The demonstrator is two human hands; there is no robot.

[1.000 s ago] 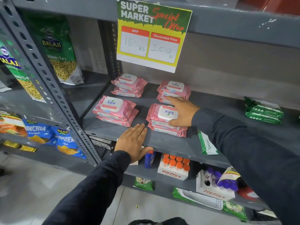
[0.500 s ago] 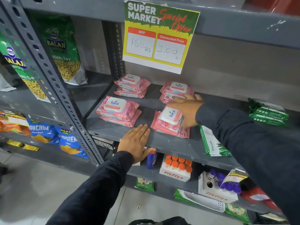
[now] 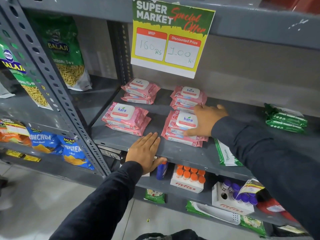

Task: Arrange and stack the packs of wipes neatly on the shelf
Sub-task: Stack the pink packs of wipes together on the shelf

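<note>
The right hand (image 3: 206, 121) cups the right edge of the front-right stack of Kara wipes packs (image 3: 183, 129), fingers spread, gripping nothing. The left hand (image 3: 145, 153) lies flat and open on the shelf (image 3: 181, 153) edge. Best to nudge the packs flush, edges aligned.

Even, soft indoor light, mild blur throughout, and wide-angle bending toward the edges.

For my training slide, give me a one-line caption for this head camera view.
Right hand squares the front-right stack of pink wipes while the left hand rests flat on the grey shelf.
</note>
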